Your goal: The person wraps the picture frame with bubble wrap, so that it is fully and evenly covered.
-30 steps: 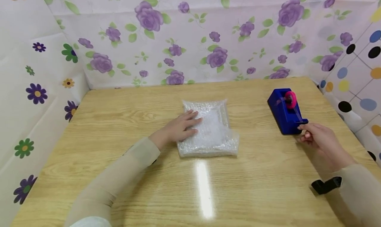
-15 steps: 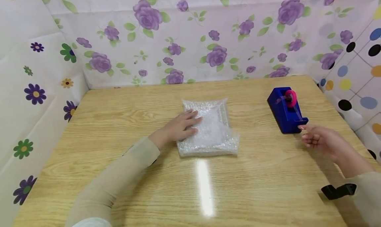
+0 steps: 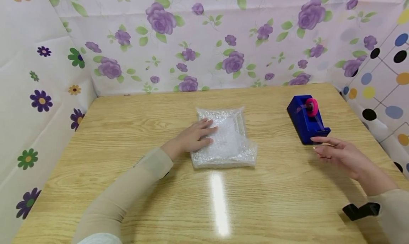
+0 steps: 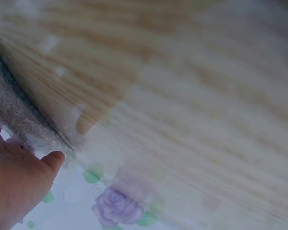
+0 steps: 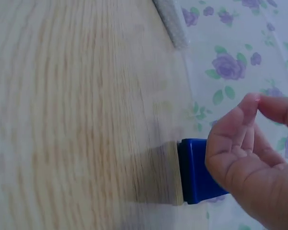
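A flat packet wrapped in bubble wrap point(image 3: 228, 141) lies in the middle of the wooden table point(image 3: 127, 130). My left hand point(image 3: 209, 132) rests flat on its left part with straight fingers; the left wrist view shows the palm point(image 4: 14, 184) against the wrap's edge point(image 4: 14, 115). A blue tape dispenser point(image 3: 305, 121) with a pink roll point(image 3: 312, 107) stands at the right. My right hand point(image 3: 316, 144) hovers just in front of it, thumb and forefinger tips together point(image 5: 257, 101), pinching what looks like a small strip of clear tape. The dispenser's blue end point(image 5: 197, 167) shows behind that hand.
Flowered paper walls point(image 3: 204, 41) close the table at the back and left, and a dotted one point(image 3: 383, 77) at the right. A black wrist strap point(image 3: 361, 210) shows at my right sleeve. Bare wood lies in front of the packet.
My right hand left the dispenser's cutter, drew back, then moved left toward the packet. The left hand and the packet stayed put.
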`<state>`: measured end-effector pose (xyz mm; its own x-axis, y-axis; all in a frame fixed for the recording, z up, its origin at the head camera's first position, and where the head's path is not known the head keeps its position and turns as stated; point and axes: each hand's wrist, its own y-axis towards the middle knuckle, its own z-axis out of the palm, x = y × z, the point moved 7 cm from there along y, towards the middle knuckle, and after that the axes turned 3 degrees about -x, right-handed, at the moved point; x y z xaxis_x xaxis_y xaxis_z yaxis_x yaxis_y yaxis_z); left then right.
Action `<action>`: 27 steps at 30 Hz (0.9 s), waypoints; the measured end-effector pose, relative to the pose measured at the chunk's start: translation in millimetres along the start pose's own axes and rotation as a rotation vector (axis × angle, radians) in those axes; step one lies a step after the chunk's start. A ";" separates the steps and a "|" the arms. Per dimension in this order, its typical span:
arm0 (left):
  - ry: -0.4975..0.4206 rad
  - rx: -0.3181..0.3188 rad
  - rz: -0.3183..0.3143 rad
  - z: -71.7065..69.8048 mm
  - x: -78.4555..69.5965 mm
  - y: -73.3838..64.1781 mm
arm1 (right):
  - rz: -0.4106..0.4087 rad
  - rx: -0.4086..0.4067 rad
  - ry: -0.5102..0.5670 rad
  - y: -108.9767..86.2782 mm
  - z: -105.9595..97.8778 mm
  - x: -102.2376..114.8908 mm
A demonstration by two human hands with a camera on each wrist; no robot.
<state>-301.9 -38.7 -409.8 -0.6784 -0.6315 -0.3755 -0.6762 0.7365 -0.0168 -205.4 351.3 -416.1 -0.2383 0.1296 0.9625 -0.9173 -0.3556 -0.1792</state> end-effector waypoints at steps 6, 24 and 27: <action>0.002 -0.003 -0.004 0.2 0.4 -0.9 | 0.013 0.059 -0.084 4.4 16.4 0.6; 0.010 0.000 0.022 -1.8 -1.7 -1.2 | -0.072 0.113 -0.154 37.6 87.2 21.3; 0.010 0.006 0.018 -1.5 -1.7 -1.3 | -0.050 0.062 -0.166 47.6 100.1 24.3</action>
<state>-300.3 -39.0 -407.7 -0.6934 -0.6205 -0.3663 -0.6621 0.7493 -0.0159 -222.9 244.9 -380.9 -0.1322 -0.0047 0.9912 -0.9042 -0.4093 -0.1225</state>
